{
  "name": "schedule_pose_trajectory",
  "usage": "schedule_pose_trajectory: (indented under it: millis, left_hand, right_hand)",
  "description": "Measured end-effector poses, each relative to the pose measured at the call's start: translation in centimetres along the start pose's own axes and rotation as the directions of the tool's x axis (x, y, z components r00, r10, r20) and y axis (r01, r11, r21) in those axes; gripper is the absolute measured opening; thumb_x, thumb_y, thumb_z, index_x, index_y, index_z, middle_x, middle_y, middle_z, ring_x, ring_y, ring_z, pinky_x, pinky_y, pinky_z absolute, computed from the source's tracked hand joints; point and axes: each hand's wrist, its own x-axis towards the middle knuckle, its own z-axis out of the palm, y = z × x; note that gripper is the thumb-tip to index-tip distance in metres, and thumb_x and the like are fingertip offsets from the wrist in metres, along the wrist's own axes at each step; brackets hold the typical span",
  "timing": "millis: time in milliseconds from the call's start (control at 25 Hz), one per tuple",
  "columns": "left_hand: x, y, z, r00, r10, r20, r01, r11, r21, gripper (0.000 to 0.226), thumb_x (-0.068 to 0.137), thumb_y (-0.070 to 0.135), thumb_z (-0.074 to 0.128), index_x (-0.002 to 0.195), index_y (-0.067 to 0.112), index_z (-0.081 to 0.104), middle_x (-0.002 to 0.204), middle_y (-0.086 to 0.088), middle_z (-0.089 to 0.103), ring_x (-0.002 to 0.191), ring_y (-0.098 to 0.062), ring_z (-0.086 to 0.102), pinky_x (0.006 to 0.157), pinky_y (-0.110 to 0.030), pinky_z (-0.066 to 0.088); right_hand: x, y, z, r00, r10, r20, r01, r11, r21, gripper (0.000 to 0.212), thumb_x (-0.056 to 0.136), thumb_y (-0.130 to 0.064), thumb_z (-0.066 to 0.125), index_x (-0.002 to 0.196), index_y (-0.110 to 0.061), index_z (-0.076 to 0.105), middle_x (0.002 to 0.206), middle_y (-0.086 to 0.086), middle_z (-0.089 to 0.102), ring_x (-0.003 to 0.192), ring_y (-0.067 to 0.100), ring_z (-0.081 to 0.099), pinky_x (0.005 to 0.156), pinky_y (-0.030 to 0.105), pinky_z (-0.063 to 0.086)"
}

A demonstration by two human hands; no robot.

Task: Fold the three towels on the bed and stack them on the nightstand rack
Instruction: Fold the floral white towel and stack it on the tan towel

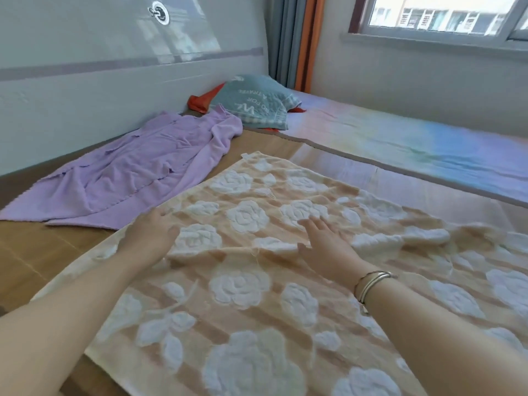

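A large peach towel (251,298) with white roses lies spread across the bed in front of me, with a raised crease running across its middle. My left hand (151,232) rests flat on it near its left edge, fingers straight. My right hand (325,244) presses flat on the towel just right of centre; bracelets ring that wrist. A rumpled purple towel (137,170) lies beyond, to the left, against the headboard. No third towel or nightstand rack shows.
The grey headboard (114,81) runs along the far left. A teal pillow (254,101) over red cloth (200,101) sits at the bed's far corner. A pastel sheet (414,144) covers the right side below the window (440,15). Brown mat (34,252) shows at left.
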Motion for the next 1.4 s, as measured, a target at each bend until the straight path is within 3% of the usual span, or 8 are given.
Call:
schedule_pose_trajectory:
  millis: [320,480,600,800,1080,1200,1280,1400]
  left_hand:
    - [6.2,-4.3,-0.3,0.996,-0.069,0.062,0.068,0.998,0.018,0.047,0.080,0.023,0.069,0.121,0.007,0.054,0.118,-0.017,0.058,0.111,-0.037,0.050,0.094,-0.043,0.041]
    - [9.1,-5.1,-1.7,0.992,-0.044,0.115,0.035,0.996,0.081,0.040,0.075,0.041,0.073,0.102,0.016,0.056,0.097,-0.005,0.060,0.099,-0.031,0.054,0.086,-0.042,0.045]
    - [10.2,-5.2,-2.0,0.960,-0.111,0.257,0.120,0.993,-0.022,0.028,0.077,0.040,0.073,0.083,0.023,0.051,0.072,0.008,0.054,0.083,-0.022,0.058,0.072,-0.032,0.044]
    - [10.2,-3.0,-2.0,0.972,0.041,0.233,-0.008,0.990,-0.139,0.014,0.081,0.019,0.064,0.080,0.017,0.050,0.067,0.005,0.053,0.064,-0.016,0.048,0.055,-0.014,0.034]
    - [7.1,1.5,-5.3,0.956,-0.009,0.294,0.059,0.985,-0.163,0.023,0.084,0.006,0.049,0.071,0.024,0.055,0.055,0.008,0.045,0.051,-0.010,0.040,0.055,-0.027,0.033]
    - [3.6,6.4,-8.3,0.945,0.000,0.326,0.104,0.948,-0.301,0.024,0.086,0.007,0.051,0.066,0.020,0.055,0.048,0.010,0.039,0.043,-0.005,0.034,0.053,-0.024,0.029]
    - [0.1,9.9,-10.0,0.914,0.032,0.403,0.115,0.935,-0.335,0.019,0.084,0.029,0.066,0.073,0.017,0.059,0.046,0.014,0.044,0.046,-0.002,0.038,0.053,-0.020,0.032]
    - [-7.2,16.0,-11.1,0.847,0.099,0.523,-0.013,0.986,-0.165,0.024,0.074,0.042,0.076,0.073,0.022,0.062,0.065,0.013,0.056,0.062,-0.005,0.051,0.058,-0.020,0.037]
  right_hand:
    - [14.2,-9.1,1.9,0.980,-0.092,0.179,0.083,0.995,0.058,0.052,0.095,-0.013,0.039,0.146,-0.021,0.029,0.157,0.002,0.022,0.145,0.026,0.017,0.115,0.048,0.023]
    - [20.0,-13.3,2.5,0.964,-0.131,0.230,0.130,0.991,0.023,0.064,0.088,-0.002,0.041,0.147,-0.025,0.028,0.160,0.000,0.014,0.145,0.026,0.016,0.114,0.050,0.025]
    - [22.9,-15.7,3.7,0.945,-0.194,0.261,0.214,0.976,-0.047,0.077,0.081,0.006,0.041,0.149,-0.028,0.025,0.161,-0.004,0.010,0.146,0.025,0.014,0.115,0.048,0.021]
    - [25.2,-16.8,5.3,0.901,-0.285,0.326,0.378,0.886,-0.269,0.065,0.086,-0.002,0.045,0.145,-0.024,0.029,0.159,-0.008,0.011,0.148,0.026,0.000,0.119,0.050,0.004]
    - [22.8,-13.6,-0.8,0.834,-0.344,0.432,0.549,0.604,-0.577,0.037,0.085,-0.014,0.052,0.120,-0.024,0.055,0.123,-0.005,0.057,0.132,0.016,0.037,0.119,0.038,0.009]
    - [18.8,-8.9,-7.4,0.860,-0.241,0.450,0.508,0.490,-0.708,0.036,0.090,-0.022,0.052,0.125,-0.027,0.051,0.128,-0.007,0.055,0.128,0.017,0.039,0.112,0.037,0.021]
    - [15.6,-5.5,-11.1,0.872,-0.203,0.445,0.487,0.453,-0.747,0.041,0.092,-0.022,0.051,0.131,-0.031,0.045,0.134,-0.009,0.051,0.128,0.017,0.038,0.107,0.034,0.025]
    - [9.4,0.7,-17.7,0.918,-0.120,0.378,0.389,0.458,-0.799,0.042,0.095,-0.021,0.048,0.135,-0.033,0.043,0.137,-0.010,0.048,0.132,0.017,0.034,0.107,0.032,0.024]
